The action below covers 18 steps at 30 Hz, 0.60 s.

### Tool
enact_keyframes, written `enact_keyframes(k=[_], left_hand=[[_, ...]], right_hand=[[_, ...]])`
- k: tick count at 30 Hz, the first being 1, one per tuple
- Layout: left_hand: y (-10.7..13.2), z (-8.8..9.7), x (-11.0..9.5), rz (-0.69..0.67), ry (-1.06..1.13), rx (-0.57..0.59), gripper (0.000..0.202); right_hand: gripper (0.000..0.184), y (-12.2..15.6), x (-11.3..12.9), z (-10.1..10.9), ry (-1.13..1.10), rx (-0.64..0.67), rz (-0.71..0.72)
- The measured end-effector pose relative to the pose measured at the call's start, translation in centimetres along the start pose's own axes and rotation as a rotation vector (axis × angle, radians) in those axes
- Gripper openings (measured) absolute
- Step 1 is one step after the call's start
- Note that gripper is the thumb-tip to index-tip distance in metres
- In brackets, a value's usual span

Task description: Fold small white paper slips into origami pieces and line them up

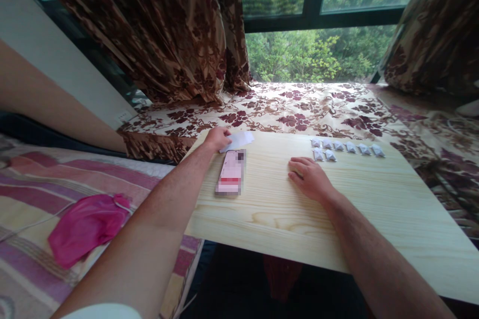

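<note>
My left hand (pixel 217 138) reaches to the far left corner of the pale wooden board (pixel 352 209) and pinches the edge of a white sheet of paper (pixel 239 140). Just in front of that paper lies a phone (pixel 231 172) with a pink screen, flat on the board. My right hand (pixel 309 177) rests palm down near the board's middle, fingers loosely curled, holding nothing. Several small folded white paper pieces (pixel 344 148) sit in two short rows beyond my right hand.
A pink cloth (pixel 87 227) and a white cable lie on the striped bedding (pixel 33 199) at the left. A floral fabric (pixel 299 109) covers the sill behind the board. Brown patterned curtains (pixel 168 35) hang either side of a window.
</note>
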<state>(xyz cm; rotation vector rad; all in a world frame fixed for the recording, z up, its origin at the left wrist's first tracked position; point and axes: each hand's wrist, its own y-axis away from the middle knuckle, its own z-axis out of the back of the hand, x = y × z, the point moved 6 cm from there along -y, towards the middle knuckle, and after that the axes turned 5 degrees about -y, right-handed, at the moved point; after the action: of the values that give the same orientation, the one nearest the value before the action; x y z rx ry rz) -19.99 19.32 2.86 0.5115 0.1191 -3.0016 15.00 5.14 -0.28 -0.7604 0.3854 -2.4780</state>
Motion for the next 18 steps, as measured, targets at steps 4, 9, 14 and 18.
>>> enact_keyframes(k=[4,9,14,18], left_hand=[[0.0,0.1,0.1,0.002,-0.009,-0.015,0.028],[0.4,0.3,0.0,-0.022,-0.069,-0.085,0.034],[0.7,0.4,-0.4,-0.087,-0.100,-0.135,0.031],[0.9,0.3,-1.3,-0.150,-0.082,-0.114,0.022]], right_hand=[[0.032,0.0,0.0,0.0,0.004,0.010,-0.001],[0.030,0.0,0.2,0.1,-0.001,0.005,0.003],[0.030,0.0,0.3,0.2,0.000,0.006,0.004],[0.031,-0.1,0.2,0.2,-0.001,0.006,0.001]])
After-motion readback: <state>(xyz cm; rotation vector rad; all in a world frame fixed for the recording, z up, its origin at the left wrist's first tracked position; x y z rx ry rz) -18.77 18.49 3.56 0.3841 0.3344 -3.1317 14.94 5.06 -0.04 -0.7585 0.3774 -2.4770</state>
